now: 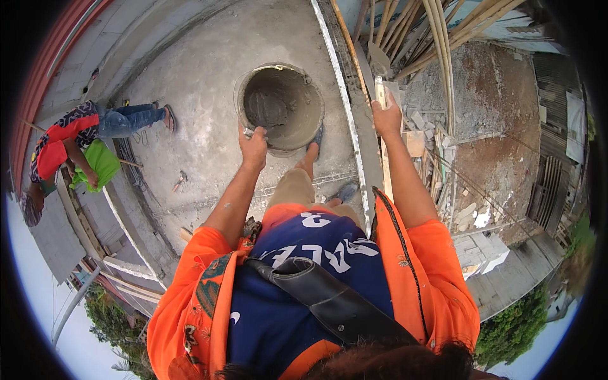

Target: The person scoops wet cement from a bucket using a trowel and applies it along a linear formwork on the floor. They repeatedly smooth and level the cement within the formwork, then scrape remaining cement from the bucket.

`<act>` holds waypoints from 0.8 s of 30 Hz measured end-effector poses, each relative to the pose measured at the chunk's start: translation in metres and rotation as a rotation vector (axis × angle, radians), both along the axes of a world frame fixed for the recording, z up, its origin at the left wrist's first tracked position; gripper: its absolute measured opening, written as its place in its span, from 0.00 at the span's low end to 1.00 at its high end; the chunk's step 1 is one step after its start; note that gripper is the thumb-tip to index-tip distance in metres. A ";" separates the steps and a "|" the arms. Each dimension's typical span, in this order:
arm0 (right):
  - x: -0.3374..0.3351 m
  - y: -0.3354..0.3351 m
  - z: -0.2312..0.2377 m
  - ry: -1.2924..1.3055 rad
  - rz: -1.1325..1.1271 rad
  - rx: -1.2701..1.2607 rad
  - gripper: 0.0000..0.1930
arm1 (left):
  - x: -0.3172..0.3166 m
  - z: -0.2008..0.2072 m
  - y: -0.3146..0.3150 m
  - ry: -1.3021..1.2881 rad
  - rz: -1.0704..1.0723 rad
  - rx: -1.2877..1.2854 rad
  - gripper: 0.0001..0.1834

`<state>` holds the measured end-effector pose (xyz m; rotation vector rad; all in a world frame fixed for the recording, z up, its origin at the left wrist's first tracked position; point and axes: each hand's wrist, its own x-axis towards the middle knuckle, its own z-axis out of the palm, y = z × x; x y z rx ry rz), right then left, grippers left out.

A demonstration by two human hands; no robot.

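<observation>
My left hand (253, 147) is closed on the near edge of a round bucket (306, 113). The bucket is coated with grey mortar, and some wet mortar (265, 109) lies in its bottom. It tilts so that its mouth faces me. In my right hand (387, 118) is a trowel (379, 62), gripped by its pale handle with the blade pointing away from me. The trowel is over the right side of a narrow wall top (356, 104), which carries a strip of grey mortar.
Bamboo poles (437, 31) lean beyond the wall at the far right. Rubble and wood scraps (415, 136) lie below them. On the left, another person (76, 136) bends over with a bright green cloth or bag (98, 166). A small tool (180, 180) lies on the concrete floor (196, 82).
</observation>
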<state>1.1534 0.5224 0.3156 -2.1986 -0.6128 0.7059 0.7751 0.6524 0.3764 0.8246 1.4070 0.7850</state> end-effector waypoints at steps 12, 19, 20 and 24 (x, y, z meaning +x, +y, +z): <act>-0.096 -0.136 0.201 -0.493 0.386 -0.275 0.37 | 0.095 0.118 -0.100 -0.071 -0.537 0.612 0.47; -0.130 -0.196 0.251 -0.458 0.507 -0.321 0.36 | 0.114 0.170 -0.152 -0.209 -0.586 0.731 0.47; -0.130 -0.201 0.270 -0.502 0.454 -0.278 0.36 | 0.113 0.174 -0.159 -0.209 -0.585 0.751 0.46; -0.127 -0.222 0.294 -0.639 0.284 -0.218 0.36 | 0.109 0.182 -0.184 -0.240 -0.610 0.857 0.46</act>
